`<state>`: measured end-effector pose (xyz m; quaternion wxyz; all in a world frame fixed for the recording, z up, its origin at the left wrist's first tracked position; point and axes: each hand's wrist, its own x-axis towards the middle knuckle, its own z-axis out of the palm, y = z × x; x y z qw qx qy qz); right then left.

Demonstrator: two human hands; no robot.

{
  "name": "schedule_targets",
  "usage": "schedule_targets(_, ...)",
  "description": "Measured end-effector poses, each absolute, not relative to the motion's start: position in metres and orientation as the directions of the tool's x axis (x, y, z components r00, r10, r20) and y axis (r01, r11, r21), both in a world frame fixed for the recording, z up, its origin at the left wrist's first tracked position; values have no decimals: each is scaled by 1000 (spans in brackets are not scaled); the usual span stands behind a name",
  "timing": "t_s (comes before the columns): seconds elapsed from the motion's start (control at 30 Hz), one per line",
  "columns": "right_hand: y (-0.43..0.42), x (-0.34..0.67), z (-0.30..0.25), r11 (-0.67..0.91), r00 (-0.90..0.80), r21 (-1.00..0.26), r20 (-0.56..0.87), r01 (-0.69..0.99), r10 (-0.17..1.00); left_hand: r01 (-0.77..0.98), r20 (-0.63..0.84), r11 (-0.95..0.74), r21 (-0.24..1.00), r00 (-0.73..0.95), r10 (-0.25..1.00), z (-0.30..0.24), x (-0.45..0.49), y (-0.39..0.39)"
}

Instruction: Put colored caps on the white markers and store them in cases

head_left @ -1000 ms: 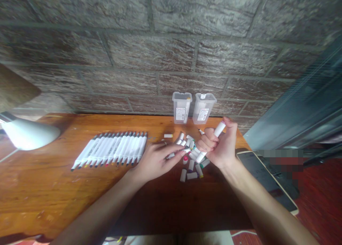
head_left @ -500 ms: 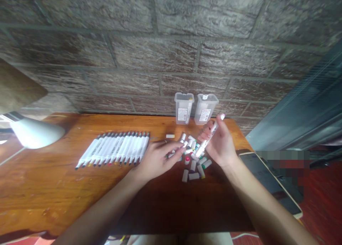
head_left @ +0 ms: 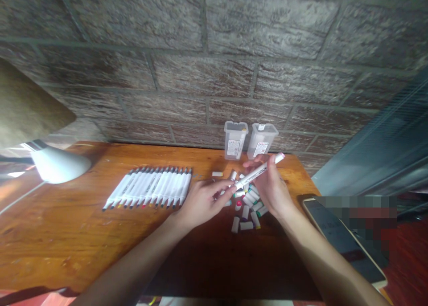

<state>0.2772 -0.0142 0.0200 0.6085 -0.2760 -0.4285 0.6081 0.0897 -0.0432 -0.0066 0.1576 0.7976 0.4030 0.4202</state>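
Note:
A white marker [head_left: 254,174] with a pink end slants up to the right in my right hand [head_left: 274,191], held between thumb and fingers. My left hand [head_left: 203,203] pinches a small white cap at the marker's lower end; the fingertips hide how far cap and marker are joined. Beneath and between both hands lies a loose pile of white marker caps [head_left: 245,212] with coloured ends, partly covered by the fingers. To the left, several white markers [head_left: 150,185] lie side by side in a slanted row, tips toward me.
Two clear plastic containers [head_left: 233,152] with labels stand against the brick wall [head_left: 167,74]. One lone cap [head_left: 217,174] lies behind my left hand. A lamp [head_left: 60,163] stands at the left of the wooden table [head_left: 67,234]. A phone-like tablet [head_left: 347,243] lies by my right forearm.
The marker has tipped lower, and its near end has come to my left fingertips, which held a cap apart from it before. The view has shifted slightly.

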Motion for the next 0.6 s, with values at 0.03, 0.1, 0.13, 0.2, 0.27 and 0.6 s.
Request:
schedule_targets(0.03, -14, 278, 20, 101, -111, -860, 179, -501, 978, 505, 540, -622, 599, 319, 779, -6, 90, -43)
schedule_targets(0.1, -14, 280, 21, 74, -128, -859, 160, -506, 979, 502, 526, -613, 610, 322, 787, -5, 90, -42)
schedule_targets(0.13, -14, 280, 21, 61, -139, -857, 153, -512, 978, 507, 516, -608, 611, 328, 792, -4, 89, -42)
schedule_targets(0.2, -14, 281, 21, 43, -157, -854, 144, -518, 977, 520, 495, -600, 608, 342, 799, -3, 89, -42)
schedule_targets(0.27, -13, 281, 21, 45, -148, -858, 139, -512, 979, 531, 490, -596, 602, 343, 801, -3, 88, -42)
schedule_targets(0.6, -11, 284, 22, 60, -67, -817, 120, -574, 991, 509, 623, -602, 616, 154, 767, -4, 88, -42)
